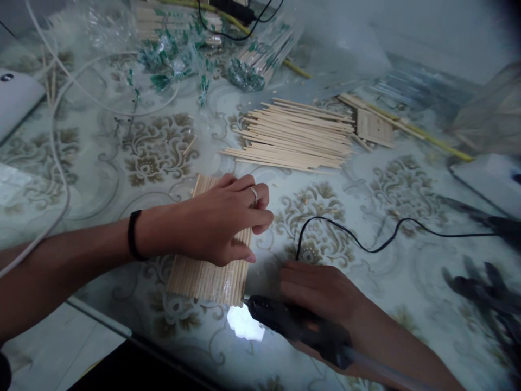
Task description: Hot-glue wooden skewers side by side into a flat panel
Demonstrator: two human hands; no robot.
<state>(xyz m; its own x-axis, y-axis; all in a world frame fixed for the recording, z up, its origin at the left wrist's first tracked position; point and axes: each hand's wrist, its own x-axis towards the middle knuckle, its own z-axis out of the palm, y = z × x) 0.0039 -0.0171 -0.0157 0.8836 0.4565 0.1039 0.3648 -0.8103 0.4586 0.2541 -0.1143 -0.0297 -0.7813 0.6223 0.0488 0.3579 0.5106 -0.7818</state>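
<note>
My left hand (pixel 215 220) lies across a flat panel of wooden sticks (pixel 207 279) set side by side. Its fingers curl over the panel's right edge, with the thumb low on that same edge. In my right hand (pixel 321 288) is a black hot glue gun (pixel 280 317), gripped by its handle, which the fingers mostly hide. The nozzle points left and meets, or nearly meets, the panel's lower right corner. A bright patch of light (pixel 245 324) shows on the table just below the nozzle.
Loose wooden sticks (pixel 297 136) lie in a pile beyond my hands, beside a small wooden panel (pixel 374 127). Bagged sticks (pixel 264 54) and green-marked plastic wrappers (pixel 171 60) lie farther back. The glue gun's black cord (pixel 370 250) runs right, toward dark tools (pixel 484 293). A white cable (pixel 61 163) loops at left.
</note>
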